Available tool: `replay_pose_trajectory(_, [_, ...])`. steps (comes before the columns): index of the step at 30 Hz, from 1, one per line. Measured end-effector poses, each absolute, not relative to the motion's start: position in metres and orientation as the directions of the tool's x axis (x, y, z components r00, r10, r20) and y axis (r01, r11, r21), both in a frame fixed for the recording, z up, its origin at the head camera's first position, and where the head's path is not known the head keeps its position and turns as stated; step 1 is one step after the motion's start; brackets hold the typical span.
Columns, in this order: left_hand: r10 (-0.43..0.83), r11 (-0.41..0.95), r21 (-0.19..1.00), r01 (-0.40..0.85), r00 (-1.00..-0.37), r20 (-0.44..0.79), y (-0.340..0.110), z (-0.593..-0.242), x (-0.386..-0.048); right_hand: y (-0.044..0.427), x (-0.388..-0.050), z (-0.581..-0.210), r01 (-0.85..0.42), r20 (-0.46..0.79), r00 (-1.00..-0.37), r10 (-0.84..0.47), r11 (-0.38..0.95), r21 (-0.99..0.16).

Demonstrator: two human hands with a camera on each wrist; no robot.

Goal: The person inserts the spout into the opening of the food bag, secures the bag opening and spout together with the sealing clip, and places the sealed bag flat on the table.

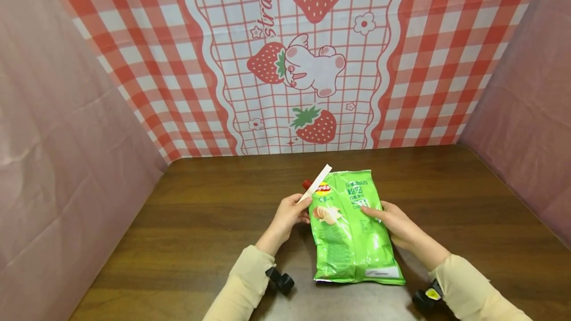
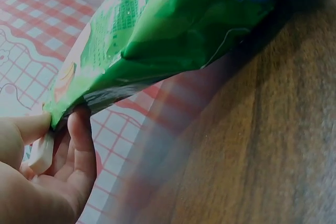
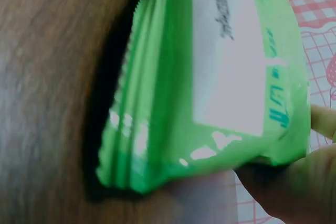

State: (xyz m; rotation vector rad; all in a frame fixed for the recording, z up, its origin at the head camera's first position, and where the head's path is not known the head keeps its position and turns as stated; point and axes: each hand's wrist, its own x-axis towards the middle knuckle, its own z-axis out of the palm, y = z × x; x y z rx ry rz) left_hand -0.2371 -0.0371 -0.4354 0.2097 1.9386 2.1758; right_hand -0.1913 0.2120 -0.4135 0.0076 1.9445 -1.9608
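A green chip bag (image 1: 343,246) is held between my hands, its printed back towards me. It tilts up from the table; whether its lower end touches the wood I cannot tell. My left hand (image 1: 289,214) pinches the bag's upper left edge together with a narrow white strip (image 1: 317,182), which slants up past the bag's corner. In the left wrist view the strip's blunt end (image 2: 42,153) shows between thumb and fingers. A small red piece (image 1: 307,184) peeks out behind the strip, mostly hidden. On the other side, my right hand (image 1: 399,224) grips the bag's right edge, thumb on the printed face.
The brown wooden table (image 1: 200,241) lies beneath. Behind it hangs a red checked cloth (image 1: 169,63) with strawberry prints. Pink curtains (image 1: 67,137) stand at both sides. A dark wrist camera (image 1: 281,281) sits on each sleeve.
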Motion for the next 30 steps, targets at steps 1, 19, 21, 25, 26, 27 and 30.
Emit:
replay_pose_trajectory(1, [0.246,-0.112,0.991,-0.078,-0.968,-0.048,-0.037,-0.435,-0.237,0.211,-0.192,-0.414,0.264,-0.261,-0.932,-0.253,0.019,-0.964])
replay_pose_trajectory(19, [0.049,-0.218,0.964,-0.156,-0.988,-0.148,-0.033,-0.44,-0.248,0.195,-0.203,-0.416,0.248,-0.239,-0.959,-0.15,-0.042,-0.968])
replay_pose_trajectory(21, [0.04,-0.241,0.957,-0.16,-0.987,-0.155,-0.033,-0.441,-0.249,0.194,-0.204,-0.416,0.25,-0.243,-0.96,-0.136,-0.037,-0.968])
replay_pose_trajectory(25, [0.024,-0.277,0.947,-0.161,-0.987,-0.16,-0.033,-0.441,-0.251,0.191,-0.208,-0.415,0.263,-0.257,-0.958,-0.127,-0.03,-0.964])
replay_pose_trajectory(26, [0.021,-0.282,0.946,-0.16,-0.987,-0.161,-0.033,-0.441,-0.251,0.191,-0.21,-0.415,0.269,-0.263,-0.957,-0.124,-0.03,-0.963])
replay_pose_trajectory(27, [0.017,-0.285,0.945,-0.158,-0.987,-0.16,-0.033,-0.441,-0.251,0.19,-0.211,-0.415,0.271,-0.265,-0.956,-0.127,-0.032,-0.962])
replay_pose_trajectory(30, [0.008,-0.294,0.942,-0.159,-0.986,-0.164,-0.032,-0.442,-0.252,0.189,-0.214,-0.415,0.274,-0.267,-0.954,-0.134,-0.041,-0.961])
